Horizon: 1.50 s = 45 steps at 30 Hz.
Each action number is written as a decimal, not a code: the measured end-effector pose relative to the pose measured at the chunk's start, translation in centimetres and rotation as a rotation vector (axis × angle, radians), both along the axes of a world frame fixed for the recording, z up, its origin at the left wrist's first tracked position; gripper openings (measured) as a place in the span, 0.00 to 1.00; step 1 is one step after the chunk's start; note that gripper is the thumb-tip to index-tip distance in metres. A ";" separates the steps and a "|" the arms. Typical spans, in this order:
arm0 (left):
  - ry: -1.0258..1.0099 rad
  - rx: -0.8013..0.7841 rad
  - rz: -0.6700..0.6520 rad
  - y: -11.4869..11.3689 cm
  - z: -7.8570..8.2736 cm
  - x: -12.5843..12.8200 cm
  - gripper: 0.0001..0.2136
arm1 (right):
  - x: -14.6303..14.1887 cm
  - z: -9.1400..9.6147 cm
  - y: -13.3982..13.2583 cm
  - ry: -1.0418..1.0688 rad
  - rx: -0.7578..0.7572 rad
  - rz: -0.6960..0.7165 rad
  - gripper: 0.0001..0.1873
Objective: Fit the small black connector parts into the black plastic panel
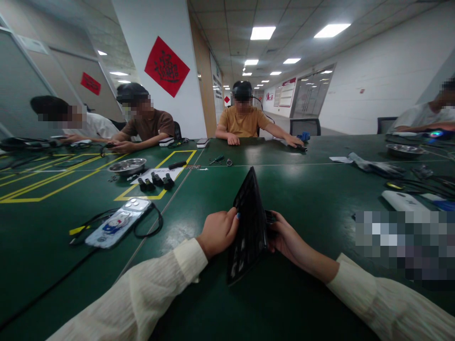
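Observation:
I hold a flat black keyboard-like panel on its edge, upright over the green table, seen nearly end-on. My left hand grips its left face with the fingers curled round it. My right hand is closed on the right side, where a small black part shows at the fingertips. Both arms wear cream sleeves.
A phone with a cable lies to the left. Farther off are a metal dish, small black parts and a screwdriver. Grey gloves and a white device lie right. Other people sit around the table.

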<state>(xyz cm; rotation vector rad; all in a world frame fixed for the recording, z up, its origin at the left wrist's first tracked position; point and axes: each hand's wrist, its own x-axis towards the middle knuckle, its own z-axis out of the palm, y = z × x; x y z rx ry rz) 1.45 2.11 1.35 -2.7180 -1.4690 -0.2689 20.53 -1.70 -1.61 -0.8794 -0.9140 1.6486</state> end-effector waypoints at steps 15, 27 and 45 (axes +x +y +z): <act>-0.063 -0.022 0.063 0.8 -0.6 -0.3 0.20 | -0.3 0.3 0.1 -0.052 -0.021 -0.006 0.18; -0.294 0.046 -0.216 0.8 -1.0 -0.1 0.14 | 0.0 -0.3 0.3 0.001 -0.040 -0.037 0.17; -0.266 0.088 -0.235 1.2 -1.2 -0.5 0.12 | 0.1 -0.7 0.6 0.102 -0.033 -0.007 0.17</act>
